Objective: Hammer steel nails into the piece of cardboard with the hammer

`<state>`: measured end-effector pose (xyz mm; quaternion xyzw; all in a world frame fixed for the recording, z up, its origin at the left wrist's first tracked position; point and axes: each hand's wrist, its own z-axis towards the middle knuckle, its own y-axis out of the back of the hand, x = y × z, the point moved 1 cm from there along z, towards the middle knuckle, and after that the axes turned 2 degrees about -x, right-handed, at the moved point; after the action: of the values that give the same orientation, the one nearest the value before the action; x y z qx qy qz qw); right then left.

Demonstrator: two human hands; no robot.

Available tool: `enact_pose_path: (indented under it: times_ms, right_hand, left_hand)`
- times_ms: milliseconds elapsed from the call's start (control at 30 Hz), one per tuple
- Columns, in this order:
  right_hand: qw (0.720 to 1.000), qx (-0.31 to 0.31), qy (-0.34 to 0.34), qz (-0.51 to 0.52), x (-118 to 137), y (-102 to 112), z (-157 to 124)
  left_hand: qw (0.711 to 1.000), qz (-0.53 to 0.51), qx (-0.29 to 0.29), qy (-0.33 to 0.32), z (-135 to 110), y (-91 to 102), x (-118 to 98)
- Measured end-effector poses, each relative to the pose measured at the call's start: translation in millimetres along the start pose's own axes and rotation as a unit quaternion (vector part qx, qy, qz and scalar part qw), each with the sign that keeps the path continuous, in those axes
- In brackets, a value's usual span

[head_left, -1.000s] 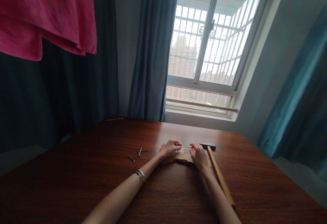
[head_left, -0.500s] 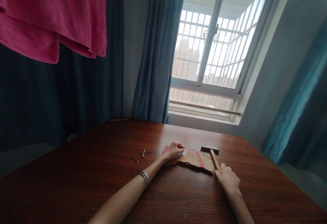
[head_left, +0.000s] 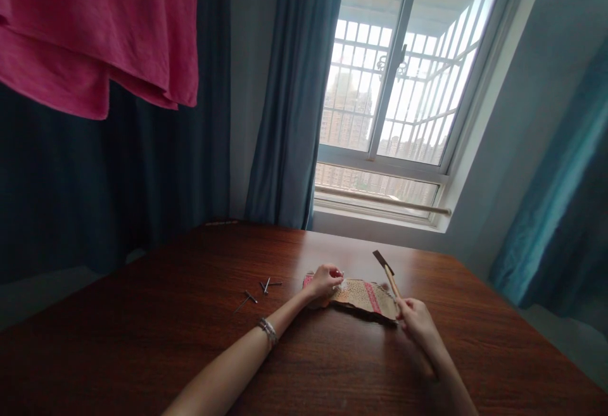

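My right hand is wrapped round the wooden handle of a hammer. The dark head of the hammer is raised and tilted above the table, to the right of a piece of printed cardboard. On the left part of that cardboard rests my left hand, thumb and fingers pinched together. A small shiny tip, which looks like a nail, shows at the fingertips; the rest of it is hidden. Several loose nails lie on the table left of my left hand.
The brown wooden table spans the lower view. Behind it are a barred window and blue curtains. A pink cloth hangs at the upper left.
My right hand has lifted the hammer, and its head has turned and risen off the table. My left hand has stayed at the cardboard, still pinched.
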<state>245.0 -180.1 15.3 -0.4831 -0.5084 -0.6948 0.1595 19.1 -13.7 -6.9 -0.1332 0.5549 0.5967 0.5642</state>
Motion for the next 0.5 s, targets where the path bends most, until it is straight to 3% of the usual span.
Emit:
enact_pose_path:
  times_ms: [67, 167, 300, 500]
  right_hand:
    - [0.987, 0.057, -0.015, 0.151, 12, 0, -5]
    - [0.941, 0.163, -0.059, 0.291, 31, 1, -19]
    - [0.902, 0.251, -0.092, 0.338, 49, -3, -35]
    - [0.883, 0.283, -0.091, 0.363, 60, -9, -47]
  left_hand:
    - [1.0, -0.001, 0.0, 0.001, 0, -0.7, 1]
    - [1.0, 0.005, 0.004, 0.008, 1, -1.3, 2]
    - [1.0, 0.024, 0.005, 0.002, 1, -2.0, 4]
    - [0.999, 0.038, 0.014, 0.0, 2, -3.4, 6]
